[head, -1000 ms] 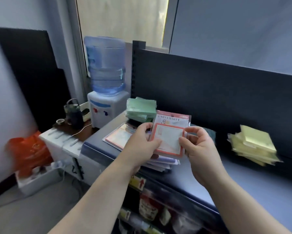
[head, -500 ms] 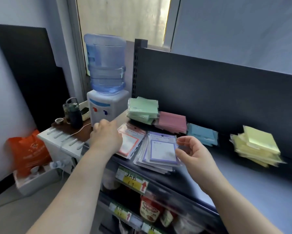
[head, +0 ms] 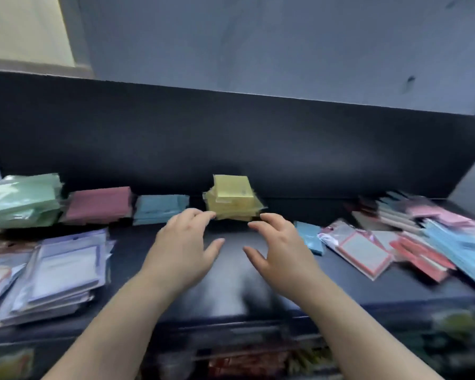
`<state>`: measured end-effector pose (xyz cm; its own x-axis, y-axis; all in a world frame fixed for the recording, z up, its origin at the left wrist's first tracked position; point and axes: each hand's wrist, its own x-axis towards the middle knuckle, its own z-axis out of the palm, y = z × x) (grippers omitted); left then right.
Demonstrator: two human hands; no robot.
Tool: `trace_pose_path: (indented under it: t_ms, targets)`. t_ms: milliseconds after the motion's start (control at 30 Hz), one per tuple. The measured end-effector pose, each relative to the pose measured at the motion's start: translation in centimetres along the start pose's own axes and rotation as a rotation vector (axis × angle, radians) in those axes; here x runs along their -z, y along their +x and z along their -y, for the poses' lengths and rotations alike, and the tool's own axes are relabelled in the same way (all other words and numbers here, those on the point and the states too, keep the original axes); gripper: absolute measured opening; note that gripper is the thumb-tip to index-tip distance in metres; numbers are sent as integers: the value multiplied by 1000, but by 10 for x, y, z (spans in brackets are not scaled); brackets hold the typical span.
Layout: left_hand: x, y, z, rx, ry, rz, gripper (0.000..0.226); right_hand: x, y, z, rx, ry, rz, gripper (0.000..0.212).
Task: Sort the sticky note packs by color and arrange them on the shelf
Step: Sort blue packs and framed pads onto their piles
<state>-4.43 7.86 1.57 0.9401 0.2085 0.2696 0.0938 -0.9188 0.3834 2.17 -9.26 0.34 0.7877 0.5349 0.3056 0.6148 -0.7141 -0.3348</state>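
Reaching toward the yellow stack (head: 232, 198) at frame centre on the shelf (head: 230, 303), my left grip (head: 184, 248) and right grip (head: 280, 248) are spread and empty, just short of it. I should close evenly from both sides to square the splayed packs. Half a second ago both were at the bordered packs (head: 63, 272), now lower left.

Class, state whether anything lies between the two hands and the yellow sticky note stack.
Nothing visible does. The left hand and right hand, fingers spread, reach toward the front of the yellow sticky note stack, with only bare shelf between them.
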Motion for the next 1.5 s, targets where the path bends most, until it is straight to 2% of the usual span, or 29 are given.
trace_pose_path:
  t_ms: [167, 300, 467, 600, 700, 800, 933, 1100, 1233, 1333, 1500]
  targets:
    - [-47, 26, -77, -115, -12, 110, 56, 38, -23, -78, -112, -102, -32, 47]
    - [-86, 49, -131, -112, 32, 225, 57, 63, -40, -139, -155, -174, -23, 48]
    - [-125, 68, -172, 9, 89, 318, 60, 82, -47, -195, -203, -220, 117, 66]
    - [-133, 75, -183, 214, 154, 316, 73, 82, -46, -214, -125, -284, 222, 81]
    - [-131, 75, -180, 316, 160, 296, 69, 79, -43, -214, -86, -293, 300, 88]
    - [-126, 70, -179, 383, 157, 274, 69, 74, -38, -210, -50, -271, 329, 80]
    - [-116, 58, -177, 494, 142, 245, 82, 75, -32, -201, -23, -173, 348, 72]
    - [-99, 31, -161, 608, 79, 93, 84, 74, -28, -195, 59, -20, 326, 83]
    - [-85, 4, -144, 631, -89, -131, 87, 64, -23, -178, 107, 134, 265, 77]
    - [-74, -14, -128, 633, -247, -270, 86, 59, -15, -160, 106, 254, 202, 58]
    - [-58, -35, -94, 684, -493, -440, 63, 44, 0, -126, 87, 440, 186, 28]
